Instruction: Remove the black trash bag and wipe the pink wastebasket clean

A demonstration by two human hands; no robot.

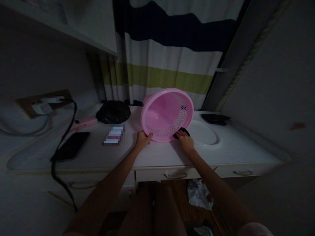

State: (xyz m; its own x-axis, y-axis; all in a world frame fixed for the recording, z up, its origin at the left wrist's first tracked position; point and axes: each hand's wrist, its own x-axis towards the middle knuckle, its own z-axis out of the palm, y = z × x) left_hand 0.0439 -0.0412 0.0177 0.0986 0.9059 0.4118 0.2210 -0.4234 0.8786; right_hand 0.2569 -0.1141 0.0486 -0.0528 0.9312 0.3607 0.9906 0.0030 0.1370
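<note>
A pink plastic basket [161, 114] with a perforated side is tipped on its side on the white desk, its mouth facing me. My left hand [142, 140] is closed around the lower left part of its rim. At the lower right of the rim, my right hand [185, 141] presses a dark cloth-like piece [187, 131] against the basket; its fingers are partly hidden. Right behind that hand lies a white round dish or lid [205, 133], partly covered by the basket and the hand.
On the desk [157, 159] lie a phone [73, 146], a pink device [86, 122], a blurred small box [114, 134], a black bag [113, 112] and a flat black item [215, 118]. A black cable [59, 144] hangs over the left edge. A striped curtain [172, 59] hangs behind.
</note>
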